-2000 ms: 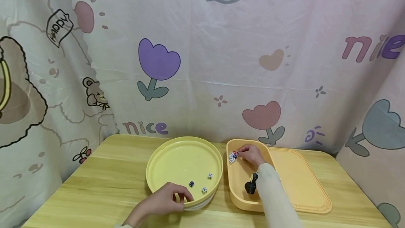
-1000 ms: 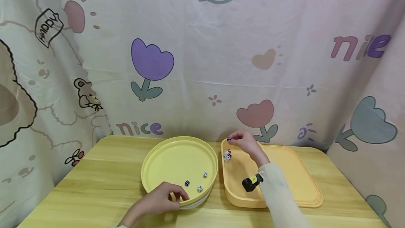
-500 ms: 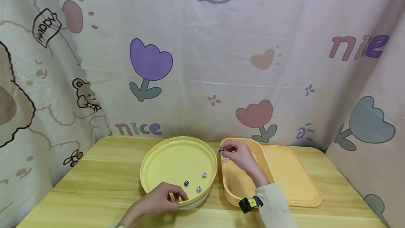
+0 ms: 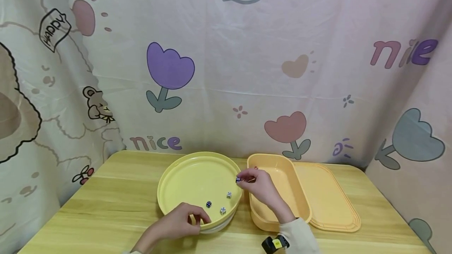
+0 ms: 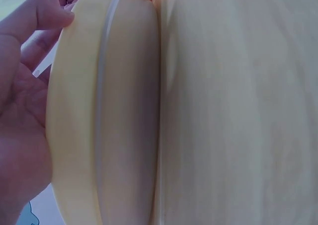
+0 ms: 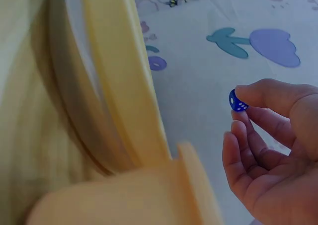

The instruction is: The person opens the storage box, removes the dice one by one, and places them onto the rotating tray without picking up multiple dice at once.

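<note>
My right hand (image 4: 259,187) pinches a dark blue die (image 6: 238,101) between thumb and forefinger, above the right rim of the round yellow tray (image 4: 166,175). Its other fingers curl loosely in the right wrist view. My left hand (image 4: 180,220) holds the tray's near rim, its fingers bent over the edge. On the tray lie a dark blue die (image 4: 208,204) and two white dice (image 4: 229,195). To the right stands a deep orange box (image 4: 287,197). A red die (image 4: 256,167) shows inside it; the right hand hides the spot beside that die.
A flat orange lid (image 4: 333,199) lies right of the box, against its side. Everything stands on a wooden table (image 4: 116,195). A printed curtain (image 4: 226,69) hangs behind. A black wrist camera (image 4: 273,243) sits at the right sleeve.
My right hand has lifted the dark blue die out of the orange box and carried it left to the tray's right rim. The left hand stays at the near rim.
</note>
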`<action>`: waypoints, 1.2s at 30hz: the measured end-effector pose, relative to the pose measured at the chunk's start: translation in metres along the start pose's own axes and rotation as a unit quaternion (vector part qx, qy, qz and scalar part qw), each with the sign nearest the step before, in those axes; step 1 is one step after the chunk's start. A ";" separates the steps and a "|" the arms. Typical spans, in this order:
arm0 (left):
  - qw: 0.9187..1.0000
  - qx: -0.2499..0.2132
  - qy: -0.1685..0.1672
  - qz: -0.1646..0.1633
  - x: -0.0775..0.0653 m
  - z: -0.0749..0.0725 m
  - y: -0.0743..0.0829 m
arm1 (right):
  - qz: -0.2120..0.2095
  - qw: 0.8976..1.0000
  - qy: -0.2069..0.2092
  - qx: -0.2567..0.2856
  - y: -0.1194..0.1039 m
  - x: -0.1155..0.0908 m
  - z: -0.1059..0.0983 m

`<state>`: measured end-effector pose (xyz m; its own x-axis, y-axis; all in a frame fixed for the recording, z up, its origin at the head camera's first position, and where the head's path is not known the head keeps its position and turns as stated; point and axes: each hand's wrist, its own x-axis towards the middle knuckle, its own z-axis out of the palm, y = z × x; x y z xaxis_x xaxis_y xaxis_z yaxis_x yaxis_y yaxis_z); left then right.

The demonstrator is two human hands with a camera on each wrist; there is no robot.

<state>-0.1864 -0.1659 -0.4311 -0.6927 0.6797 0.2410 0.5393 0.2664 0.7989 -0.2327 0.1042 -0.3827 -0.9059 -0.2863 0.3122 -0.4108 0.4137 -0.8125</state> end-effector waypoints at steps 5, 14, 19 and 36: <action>1.000 0.001 0.000 0.000 0.001 0.000 0.000 | 0.004 1.000 -0.019 -0.018 -0.004 -0.008 0.008; 1.000 0.003 0.000 -0.004 0.002 0.000 0.003 | -0.011 0.999 -0.028 -0.036 -0.003 -0.014 0.021; 1.000 0.005 0.001 -0.003 0.003 -0.001 0.003 | -0.013 0.999 -0.030 -0.039 -0.002 -0.014 0.025; 1.000 0.008 -0.001 -0.001 0.001 -0.001 0.002 | -0.020 0.998 -0.027 -0.058 0.000 -0.012 0.020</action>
<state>-0.1863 -0.1652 -0.4293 -0.6934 0.6801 0.2380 0.5455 0.2796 0.7901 -0.2198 0.0902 -0.3967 -0.8831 -0.3499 0.3127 -0.4579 0.4971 -0.7370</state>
